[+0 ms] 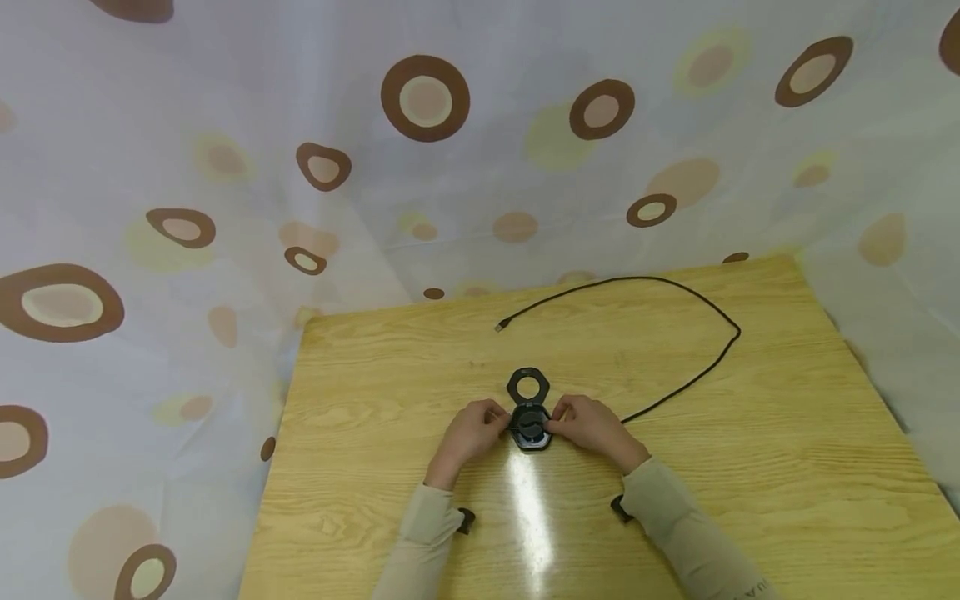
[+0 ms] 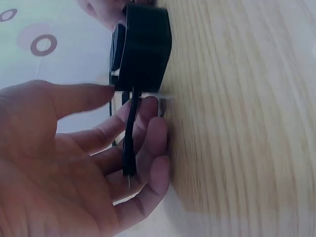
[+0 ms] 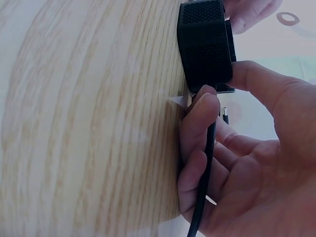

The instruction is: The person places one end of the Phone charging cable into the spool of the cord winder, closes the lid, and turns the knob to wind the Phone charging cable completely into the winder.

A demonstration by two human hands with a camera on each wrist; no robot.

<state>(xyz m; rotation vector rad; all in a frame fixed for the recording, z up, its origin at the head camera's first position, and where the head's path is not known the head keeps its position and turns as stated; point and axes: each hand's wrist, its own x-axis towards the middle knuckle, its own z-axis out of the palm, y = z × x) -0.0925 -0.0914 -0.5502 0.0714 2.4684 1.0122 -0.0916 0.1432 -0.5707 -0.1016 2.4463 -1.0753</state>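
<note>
A black hexagonal case (image 1: 531, 443) sits on the table between both hands, its ring-shaped lid (image 1: 528, 372) swung back at the far side. Black cable lies curled inside. My left hand (image 1: 474, 433) pinches the case's left edge with thumb and fingers. In the left wrist view a short cable end (image 2: 130, 148) with a thin metal tip comes out beside those fingers. At the opposite edge my right hand (image 1: 592, 423) pinches the case, thumb on top. A longer black cable (image 3: 203, 182) leaves the case there and passes along the right fingers.
The long black cable (image 1: 723, 317) loops over the right and far part of the wooden table (image 1: 360, 383), ending in a USB plug (image 1: 499, 326). White patterned cloth (image 1: 480, 183) hangs behind the table and along its sides.
</note>
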